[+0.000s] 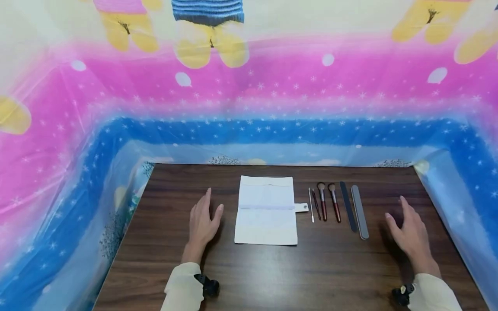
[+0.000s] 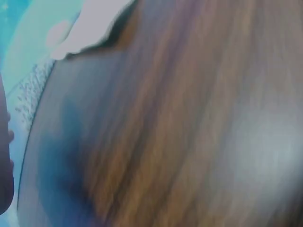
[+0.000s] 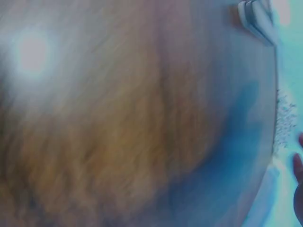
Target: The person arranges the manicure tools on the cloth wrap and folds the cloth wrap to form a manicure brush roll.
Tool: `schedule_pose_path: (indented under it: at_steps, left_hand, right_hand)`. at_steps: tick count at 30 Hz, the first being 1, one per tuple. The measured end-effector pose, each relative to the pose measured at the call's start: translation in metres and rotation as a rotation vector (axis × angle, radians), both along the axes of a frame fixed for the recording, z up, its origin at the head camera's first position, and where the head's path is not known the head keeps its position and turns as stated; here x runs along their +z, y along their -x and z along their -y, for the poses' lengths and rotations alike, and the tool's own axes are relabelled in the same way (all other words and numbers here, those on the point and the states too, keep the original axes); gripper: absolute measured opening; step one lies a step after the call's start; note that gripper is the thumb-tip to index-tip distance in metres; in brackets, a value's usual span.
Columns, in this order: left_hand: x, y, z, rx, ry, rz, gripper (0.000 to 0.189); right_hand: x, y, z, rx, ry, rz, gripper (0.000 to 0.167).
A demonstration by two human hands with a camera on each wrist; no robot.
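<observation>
In the head view my left hand (image 1: 204, 221) is held over the table, left of an opened white pouch (image 1: 266, 226) that lies flat. My right hand (image 1: 410, 233) is over the table's right side, its fingers straight and touching no tool. Between the pouch and that hand several slim tools lie in a row: a thin metal tool (image 1: 311, 206), dark tweezers (image 1: 316, 205), two brushes (image 1: 324, 205) with reddish handles, a dark nail file (image 1: 348, 207) and a grey nail file (image 1: 359, 214). Both wrist views are blurred and show only the edges of the hands.
The brown wooden table (image 1: 256, 276) has its far edge against a patterned pink and blue cloth (image 1: 249, 99) that also drapes both sides. A strap with a snap (image 1: 301, 207) sticks out from the pouch's right side towards the tools.
</observation>
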State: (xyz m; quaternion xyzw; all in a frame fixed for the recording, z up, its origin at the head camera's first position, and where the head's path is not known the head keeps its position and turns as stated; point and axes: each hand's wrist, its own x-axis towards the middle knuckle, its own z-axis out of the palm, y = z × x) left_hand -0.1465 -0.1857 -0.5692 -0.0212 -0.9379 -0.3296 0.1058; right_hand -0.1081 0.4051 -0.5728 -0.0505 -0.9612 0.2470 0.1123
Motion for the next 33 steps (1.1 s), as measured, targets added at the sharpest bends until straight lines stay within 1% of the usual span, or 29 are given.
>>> schedule_pose_path:
  at_steps: [3, 4, 6, 7, 9, 12, 15, 17, 19, 24, 28, 33]
  left_hand:
    - [0.005, 0.006, -0.011, 0.032, -0.161, 0.031, 0.061]
    - [0.006, 0.008, -0.014, 0.035, -0.198, 0.038, 0.057]
    - [0.008, 0.012, -0.022, 0.027, -0.235, 0.038, 0.046]
    - [0.008, 0.015, -0.026, 0.018, -0.237, 0.029, 0.04]
    - [0.008, 0.021, -0.033, -0.007, -0.242, 0.015, 0.031]
    - [0.007, 0.029, -0.042, -0.053, -0.236, 0.01, 0.022]
    - [0.005, 0.035, -0.048, -0.096, -0.24, 0.063, 0.019]
    - [0.001, 0.038, -0.05, -0.119, -0.231, 0.103, 0.019]
    - [-0.001, 0.04, -0.052, -0.129, -0.227, 0.143, 0.019]
    - [-0.003, 0.044, -0.052, -0.143, -0.175, 0.176, 0.021]
    - [-0.003, 0.045, -0.052, -0.155, -0.099, 0.215, 0.022]
    - [-0.005, 0.045, -0.053, -0.142, -0.019, 0.263, 0.018]
  right_hand:
    - [0.007, 0.007, 0.01, 0.008, 0.077, 0.001, 0.068]
    - [0.009, 0.01, 0.013, 0.014, 0.104, -0.002, 0.065]
    - [0.013, 0.017, 0.02, 0.025, 0.126, 0.003, 0.059]
    - [0.014, 0.021, 0.023, 0.031, 0.134, 0.014, 0.056]
    - [0.017, 0.028, 0.029, 0.038, 0.145, 0.059, 0.052]
    - [0.019, 0.036, 0.036, 0.042, 0.163, 0.178, 0.052]
    - [0.017, 0.042, 0.041, 0.023, 0.176, 0.285, 0.054]
    - [0.015, 0.044, 0.043, 0.003, 0.172, 0.328, 0.055]
    - [0.013, 0.047, 0.045, -0.011, 0.166, 0.35, 0.056]
    - [0.011, 0.052, 0.051, -0.046, 0.16, 0.365, 0.056]
    - [0.009, 0.055, 0.057, -0.083, 0.161, 0.39, 0.057]
    - [0.007, 0.058, 0.062, -0.11, 0.171, 0.415, 0.053]
